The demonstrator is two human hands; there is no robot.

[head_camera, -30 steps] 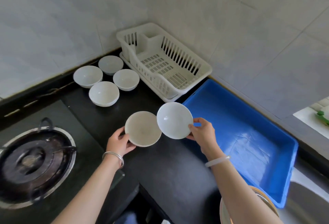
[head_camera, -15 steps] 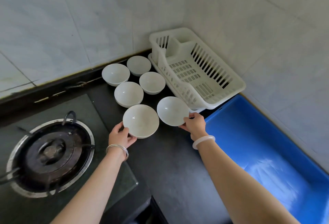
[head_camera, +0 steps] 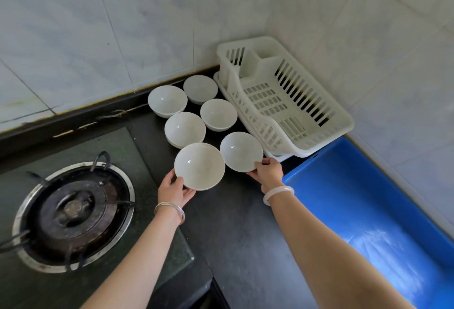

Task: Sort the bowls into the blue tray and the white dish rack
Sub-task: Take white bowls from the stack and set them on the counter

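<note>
My left hand (head_camera: pixel 174 190) grips the near rim of a white bowl (head_camera: pixel 199 166). My right hand (head_camera: pixel 268 172) holds a second white bowl (head_camera: pixel 241 151) by its near edge, just in front of the white dish rack (head_camera: pixel 317 122). Both bowls are low over the black counter, next to several more white bowls (head_camera: pixel 184 128) grouped by the back wall. The rack holds nothing. The blue tray (head_camera: pixel 363 212) lies to the right of my right arm and also holds nothing.
A gas burner (head_camera: pixel 73 212) with a metal ring sits on the glass hob at the left. Tiled walls meet in the corner behind the rack. The black counter (head_camera: pixel 240 235) runs between my arms toward the front edge.
Both hands have carried their bowls away from the blue tray toward the group of bowls and lowered them. The view has swung left, so the rack and tray sit further right.
</note>
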